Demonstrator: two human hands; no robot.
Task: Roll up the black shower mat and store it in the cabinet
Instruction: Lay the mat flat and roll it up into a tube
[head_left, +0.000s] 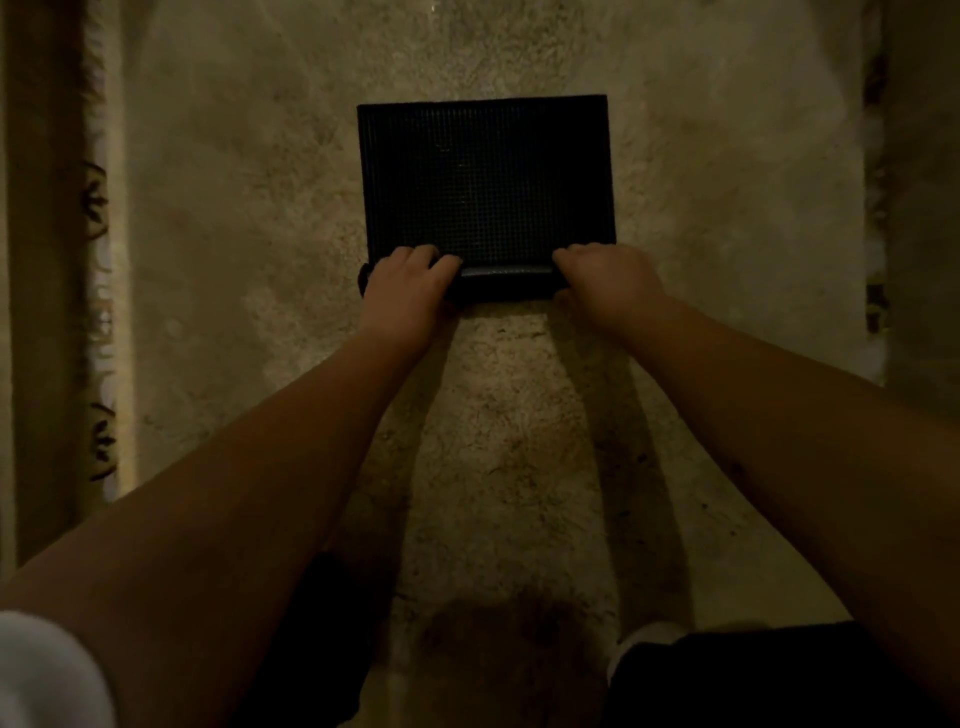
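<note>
The black shower mat (485, 176) lies on a beige floor in dim light, its surface ribbed in a fine grid. Its near edge is curled into a thin roll (506, 283) running left to right. My left hand (408, 283) grips the left end of that roll, fingers curved over the top. My right hand (605, 278) grips the right end the same way. The far part of the mat lies flat. No cabinet is in view.
The mottled beige floor (519, 441) spreads around the mat. A patterned strip with dark leaf motifs (98, 208) runs along the left edge beside a wall. A darker border (875, 208) lines the right. My dark-clothed knees (727, 675) are at the bottom.
</note>
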